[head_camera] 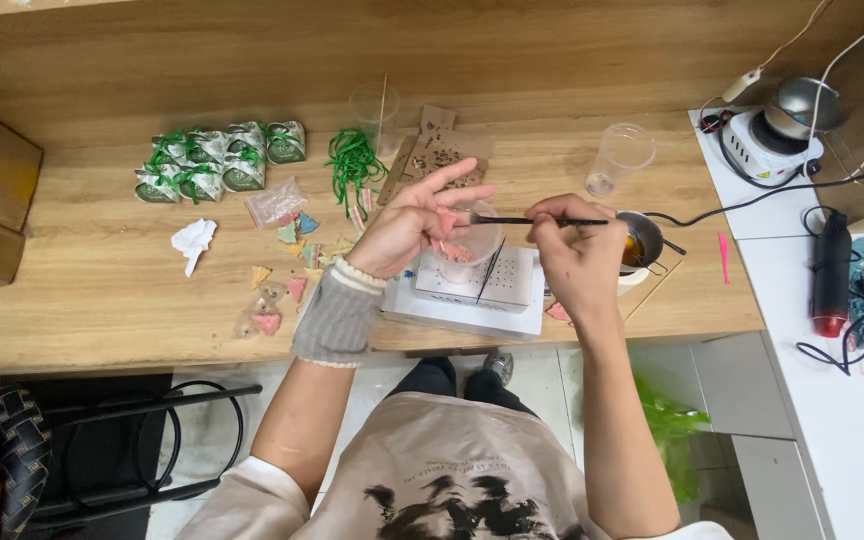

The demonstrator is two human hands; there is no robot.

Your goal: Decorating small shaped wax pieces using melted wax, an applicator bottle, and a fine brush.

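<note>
Right hand (574,250) pinches thin brush (537,221), axis horizontal, tip toward left hand (414,222), fingers spread.

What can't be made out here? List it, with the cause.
Head view, the only one:
- The small pink piece at the left hand: its shape is too small to tell.
- Tip of the thin brush in the right hand: too fine.
- Contents of the clear cup: partly behind the left hand.
- Small metal pot: partly behind the right hand.

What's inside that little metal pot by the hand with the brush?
The little metal pot holds a brownish-orange liquid. The right hand with the brush covers its left side, so the rest inside is hidden.
</note>
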